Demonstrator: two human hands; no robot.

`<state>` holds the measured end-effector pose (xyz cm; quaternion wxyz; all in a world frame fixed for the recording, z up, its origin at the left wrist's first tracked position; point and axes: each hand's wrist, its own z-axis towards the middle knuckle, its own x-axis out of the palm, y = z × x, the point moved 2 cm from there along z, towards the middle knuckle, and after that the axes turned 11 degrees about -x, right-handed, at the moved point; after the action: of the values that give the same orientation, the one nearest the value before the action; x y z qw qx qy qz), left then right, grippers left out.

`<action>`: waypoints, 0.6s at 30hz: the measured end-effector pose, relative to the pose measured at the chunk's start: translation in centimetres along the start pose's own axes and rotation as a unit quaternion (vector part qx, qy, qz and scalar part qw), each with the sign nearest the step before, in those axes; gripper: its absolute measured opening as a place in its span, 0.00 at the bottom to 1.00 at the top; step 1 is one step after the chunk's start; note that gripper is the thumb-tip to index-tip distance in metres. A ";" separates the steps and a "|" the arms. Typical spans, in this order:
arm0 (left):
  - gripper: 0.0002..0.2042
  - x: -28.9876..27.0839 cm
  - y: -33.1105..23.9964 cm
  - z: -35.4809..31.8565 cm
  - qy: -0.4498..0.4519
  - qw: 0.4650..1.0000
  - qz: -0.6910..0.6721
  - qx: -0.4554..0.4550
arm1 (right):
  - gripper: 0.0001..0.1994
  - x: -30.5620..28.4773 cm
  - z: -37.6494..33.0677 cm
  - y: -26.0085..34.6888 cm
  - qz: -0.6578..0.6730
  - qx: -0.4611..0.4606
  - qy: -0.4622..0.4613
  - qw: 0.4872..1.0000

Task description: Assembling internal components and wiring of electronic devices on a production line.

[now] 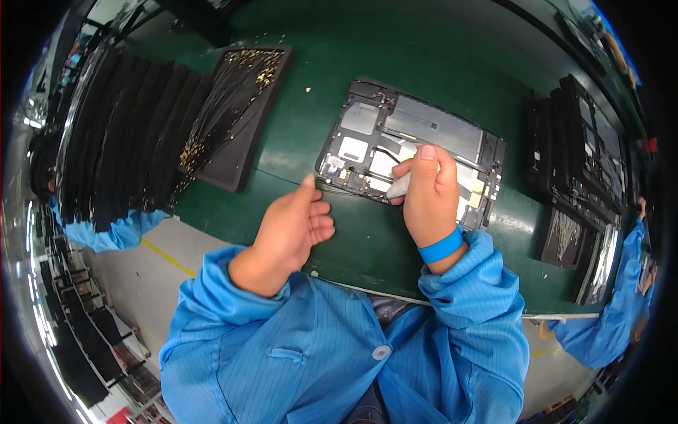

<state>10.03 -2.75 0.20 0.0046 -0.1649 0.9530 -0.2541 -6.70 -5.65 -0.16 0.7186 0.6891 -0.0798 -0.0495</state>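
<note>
An opened tablet-like device (436, 124) lies on the green table in front of me, its boards, cables and grey battery panel exposed. Over its near side, my right hand (429, 194) grips a whitish tapered piece (400, 186) whose exact kind I cannot make out. The tip of that piece points down at the device's near edge. A blue wristband (441, 245) circles my right wrist. My left hand (286, 227) hovers beside the device's near left corner, thumb raised and fingers loosely bent apart, with nothing in it.
A black tray (236, 152) of thin black cables with gold-coloured ends sits at the left, beside stacked black trays (120, 134). Stacked device frames (590, 141) and a smaller cable tray (562, 237) stand at the right. Blue-sleeved people (600, 328) appear at both sides.
</note>
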 end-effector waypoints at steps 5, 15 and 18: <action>0.09 0.8 -2.0 2.1 -0.024 0.993 -0.062 0.098 | 0.20 -0.3 0.2 0.0 0.006 0.015 -0.002 1.000; 0.17 -0.3 2.6 -1.4 0.137 0.973 0.170 -0.078 | 0.21 -0.1 0.2 -0.2 0.031 0.013 0.026 0.999; 0.15 0.3 2.2 -0.9 0.162 0.969 0.176 -0.059 | 0.20 -0.2 0.4 -0.3 0.028 0.011 0.057 0.998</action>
<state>8.93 -0.60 -0.03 -0.1151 0.0493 0.9683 -0.2161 -6.97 -5.97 -0.43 0.7155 0.6960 -0.0585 0.0112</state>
